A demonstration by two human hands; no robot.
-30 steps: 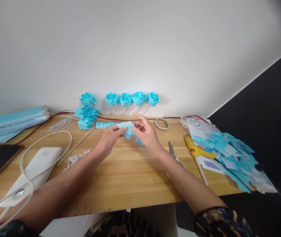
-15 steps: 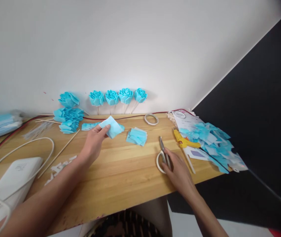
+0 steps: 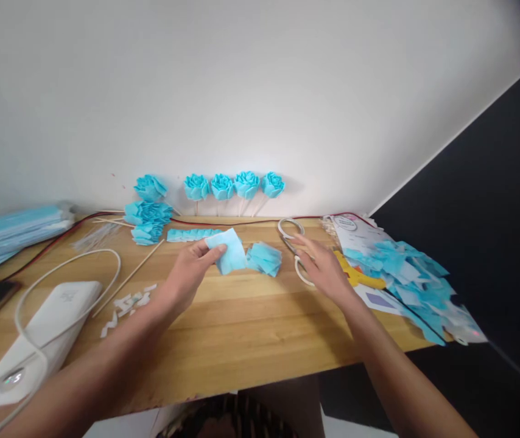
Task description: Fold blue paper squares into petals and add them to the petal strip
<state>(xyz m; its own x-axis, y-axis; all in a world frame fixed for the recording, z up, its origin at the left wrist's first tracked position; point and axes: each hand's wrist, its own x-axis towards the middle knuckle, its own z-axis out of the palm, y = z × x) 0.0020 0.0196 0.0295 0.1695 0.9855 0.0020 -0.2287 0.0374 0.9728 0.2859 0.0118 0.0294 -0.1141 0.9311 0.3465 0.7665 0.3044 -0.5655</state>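
Note:
My left hand (image 3: 193, 267) pinches a light blue square piece (image 3: 230, 252) between thumb and fingers, above the table. Just right of it lies a small stack of blue squares (image 3: 264, 259). My right hand (image 3: 321, 264) is over the scissors (image 3: 303, 272), its fingers apart; the hand partly hides them, and whether it touches them is unclear. A row of folded blue pieces (image 3: 191, 235) lies behind my left hand. A white tape ring (image 3: 291, 227) sits behind the scissors.
Blue flowers on sticks (image 3: 246, 184) lean at the wall. A yellow glue gun (image 3: 360, 278) and a heap of blue pieces (image 3: 406, 267) are right. On the left are a white power bank (image 3: 54, 328) with a cable, white scraps (image 3: 125, 304) and a wooden stick (image 3: 127, 278).
My right hand has moved back toward the tape ring, its fingers opened from around the scissors, which now lie farther back. My left hand has brought the blue square closer to the stack. The view has shifted.

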